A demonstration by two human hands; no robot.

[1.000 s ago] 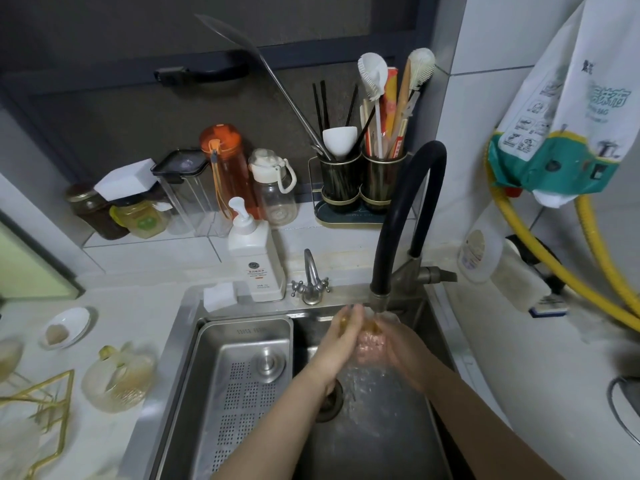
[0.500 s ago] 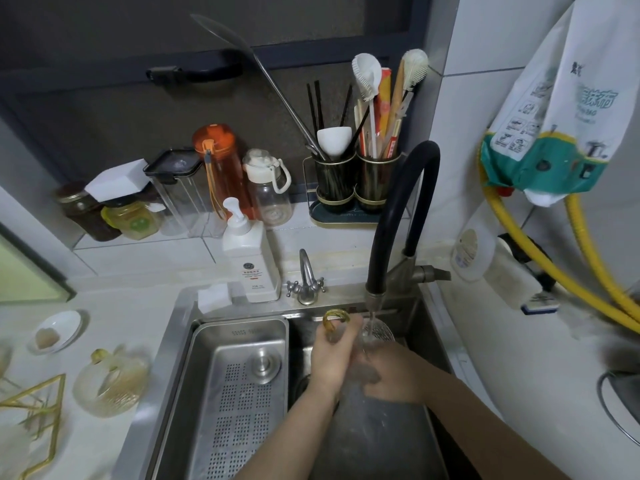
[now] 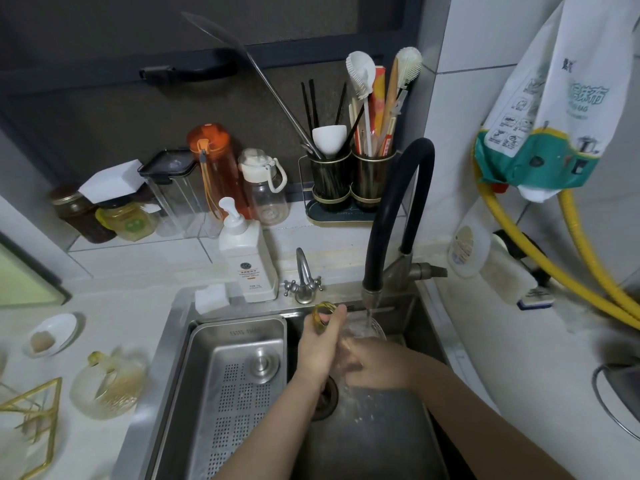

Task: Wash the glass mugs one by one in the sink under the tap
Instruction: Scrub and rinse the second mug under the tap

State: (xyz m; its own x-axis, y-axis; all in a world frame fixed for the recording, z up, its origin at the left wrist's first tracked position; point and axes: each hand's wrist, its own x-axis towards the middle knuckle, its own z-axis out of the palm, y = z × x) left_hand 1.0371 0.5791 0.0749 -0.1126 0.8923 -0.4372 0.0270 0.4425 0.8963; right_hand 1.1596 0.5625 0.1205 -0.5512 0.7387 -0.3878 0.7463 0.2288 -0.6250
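My left hand (image 3: 320,344) grips the gold handle of the glass mug (image 3: 360,336), held in the sink (image 3: 408,427) under the tap (image 3: 372,299), water running into it. My right hand (image 3: 375,365) wraps the mug's near side, hiding most of its clear body. Another glass mug (image 3: 107,386) lies on the counter (image 3: 114,313) at left, blurred.

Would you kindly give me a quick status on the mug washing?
Left hand grips the glass mug by its gold handle; right hand holds its body. Mug under the running tap, over the sink. Nothing in the way.
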